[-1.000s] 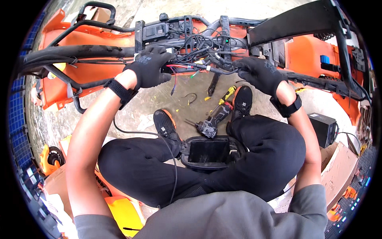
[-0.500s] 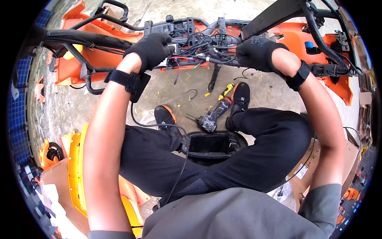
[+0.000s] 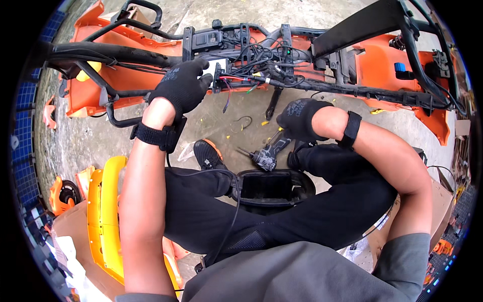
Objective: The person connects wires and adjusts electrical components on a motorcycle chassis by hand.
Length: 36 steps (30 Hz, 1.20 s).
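Note:
In a black glove, my left hand (image 3: pixel 182 86) reaches to the vehicle frame (image 3: pixel 347 89). Its thumb and fingers close on the left edge of a flat white-silver box (image 3: pixel 217 66) beside the wiring. The other hand, my right (image 3: pixel 303 120), also gloved, is lowered between the frame and my right shoe. Its fingers curl downward over the end of a grey power tool (image 3: pixel 266 157) lying on the floor; what they hold is hidden. A thin yellow piece shows just under those fingers. Black cables (image 3: pixel 259 53) bundle in the middle of the frame, with red and green wire ends hanging.
Orange body panels (image 3: pixel 377 65) lie under both ends of the frame. An open black bin (image 3: pixel 266 187) sits between my legs. Yellow panels (image 3: pixel 108 216) rest on cardboard at my left, and a cardboard box (image 3: pixel 436 201) stands at my right. Yellow scraps lie on the concrete floor.
My right hand has left the frame's wiring and come down toward the floor by the power tool. My left hand has shifted slightly left and down, staying at the white-silver box.

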Each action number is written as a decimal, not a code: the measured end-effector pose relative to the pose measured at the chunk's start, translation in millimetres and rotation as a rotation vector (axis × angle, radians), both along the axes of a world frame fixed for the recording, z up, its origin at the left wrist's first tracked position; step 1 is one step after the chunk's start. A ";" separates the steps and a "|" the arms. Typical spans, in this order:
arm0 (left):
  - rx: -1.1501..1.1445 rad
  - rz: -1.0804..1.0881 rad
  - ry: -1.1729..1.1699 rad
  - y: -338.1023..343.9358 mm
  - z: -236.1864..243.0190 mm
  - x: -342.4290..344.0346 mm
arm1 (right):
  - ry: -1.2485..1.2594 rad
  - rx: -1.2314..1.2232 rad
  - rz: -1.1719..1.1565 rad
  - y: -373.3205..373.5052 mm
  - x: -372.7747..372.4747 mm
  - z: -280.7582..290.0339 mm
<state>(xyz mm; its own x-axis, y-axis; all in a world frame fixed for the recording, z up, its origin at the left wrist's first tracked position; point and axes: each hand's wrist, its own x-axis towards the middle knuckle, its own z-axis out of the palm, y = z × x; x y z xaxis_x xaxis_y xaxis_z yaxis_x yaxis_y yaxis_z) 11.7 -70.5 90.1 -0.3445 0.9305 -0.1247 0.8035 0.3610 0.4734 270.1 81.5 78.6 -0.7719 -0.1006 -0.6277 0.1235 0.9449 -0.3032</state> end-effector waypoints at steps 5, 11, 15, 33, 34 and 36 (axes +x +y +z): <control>-0.059 0.000 -0.095 23.3 -7.5 -7.6 | -0.012 -0.073 0.013 -5.5 -4.4 -22.2; 0.052 -0.106 -0.092 42.6 -38.6 7.4 | 0.041 -0.180 0.048 -10.4 -5.4 -25.3; 0.115 -0.122 -0.089 56.8 -49.6 19.4 | 0.033 -0.214 0.096 -21.3 -18.5 -25.0; 0.054 0.004 -0.397 87.1 -75.1 -6.4 | 0.077 -0.459 0.083 -21.0 -27.0 -36.3; 0.035 0.059 -0.486 85.6 -74.0 -9.2 | 0.094 -0.471 0.071 -19.0 -23.8 -39.4; -0.001 0.171 -0.666 81.8 -68.2 -12.1 | 0.090 -0.481 0.062 -17.6 -19.2 -46.5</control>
<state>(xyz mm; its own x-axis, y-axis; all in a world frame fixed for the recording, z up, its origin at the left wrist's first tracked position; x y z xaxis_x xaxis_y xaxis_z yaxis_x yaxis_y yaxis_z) -0.4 11.3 21.9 -0.3364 0.8696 -0.3614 0.2726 0.4573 0.8465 250.9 63.9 32.1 -0.8042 -0.4106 -0.4297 0.0244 0.6996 -0.7141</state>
